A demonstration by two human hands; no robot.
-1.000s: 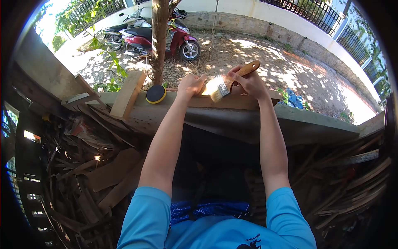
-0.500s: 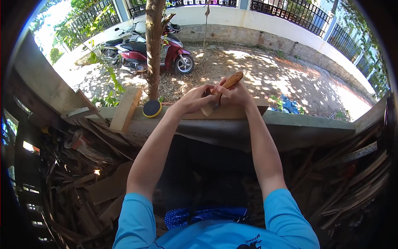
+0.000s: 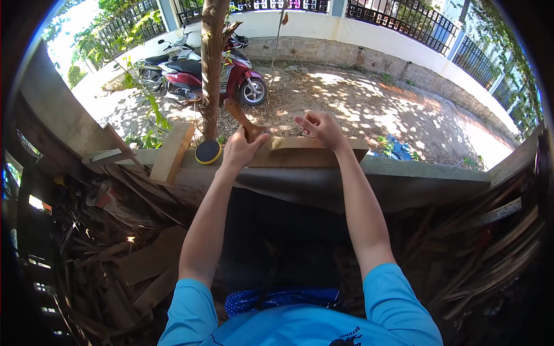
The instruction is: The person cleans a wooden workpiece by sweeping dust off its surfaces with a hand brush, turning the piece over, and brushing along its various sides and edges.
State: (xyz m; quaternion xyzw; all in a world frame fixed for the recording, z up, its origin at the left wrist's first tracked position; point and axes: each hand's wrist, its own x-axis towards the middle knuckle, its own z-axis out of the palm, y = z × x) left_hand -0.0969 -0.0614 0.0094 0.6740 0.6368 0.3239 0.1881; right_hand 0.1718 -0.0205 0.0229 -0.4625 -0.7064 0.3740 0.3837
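Observed: 1 brush (image 3: 249,122) above the wooden block (image 3: 306,153), grasped by the left hand (image 3: 239,151), right hand (image 3: 324,131) curled above the block's right part, contents cannot be told, 1 round pad (image 3: 208,152) on the ledge (image 3: 427,171) at left, 2 motorbikes (image 3: 199,75) far left.

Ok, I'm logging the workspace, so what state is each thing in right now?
Brush: gripped in the left hand, handle tilted up.
Right hand: fingers curled, nothing visible in it.
Wooden block: lying lengthwise along the ledge.
Round pad: resting on the ledge, black face showing.
Short board: lying across the ledge.
Red scooter: parked upright.
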